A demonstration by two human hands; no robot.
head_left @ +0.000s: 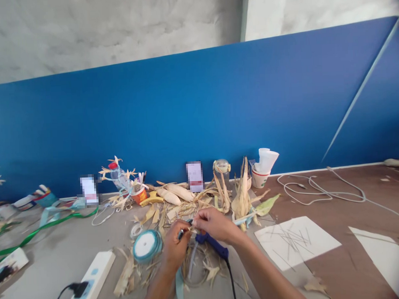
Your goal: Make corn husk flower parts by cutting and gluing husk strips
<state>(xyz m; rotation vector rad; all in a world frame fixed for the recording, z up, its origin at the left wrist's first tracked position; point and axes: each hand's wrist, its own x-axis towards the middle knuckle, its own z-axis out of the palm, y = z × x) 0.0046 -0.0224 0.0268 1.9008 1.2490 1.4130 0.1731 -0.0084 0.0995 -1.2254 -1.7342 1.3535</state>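
Note:
My left hand [176,244] and my right hand [215,225] meet in the middle of the worktop, fingers pinched together. Between the fingertips is a small pale bit, too small to name, and something dark shows by my left fingers. Just below my right hand lies a blue hot glue gun [213,246] with a black cord. A roll of light-blue ribbon [146,246] sits left of my left hand. Dry corn husk strips [210,271] are scattered below and around my hands.
A white power strip [94,275] lies front left. Upright corn husks [242,196], a clear jar [222,167] and stacked paper cups [262,171] line the blue partition [198,110]. Thin wires lie on a white sheet [297,242] at right, near a white cable [332,195].

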